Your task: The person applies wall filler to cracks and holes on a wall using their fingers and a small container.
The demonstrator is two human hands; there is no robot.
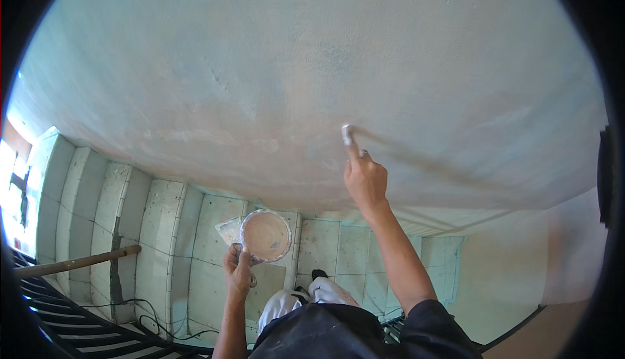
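Note:
My left hand (pixel 239 266), closed, grips the near side of a small round tub (pixel 288 245) with a smeared rim. Pale pinkish paste (pixel 265 235) fills much of it. Beside the tub's left edge is a flat, pale, stained piece (pixel 228 230), perhaps a scraper blade; its handle is hidden. Up at the patchy wall (pixel 312 85), my right hand (pixel 366 173) points its index finger outward, the other fingers folded in. White stuff like paste coats that fingertip, which is at or very near the wall. I see no tool in this hand.
Tiled stairs (pixel 153 229) climb to the left, with a wooden pole (pixel 78 262) lying across them. Black railing bars (pixel 71 326) and a dark cable (pixel 153 313) run along the lower left. A tiled landing (pixel 319 245) is around my feet.

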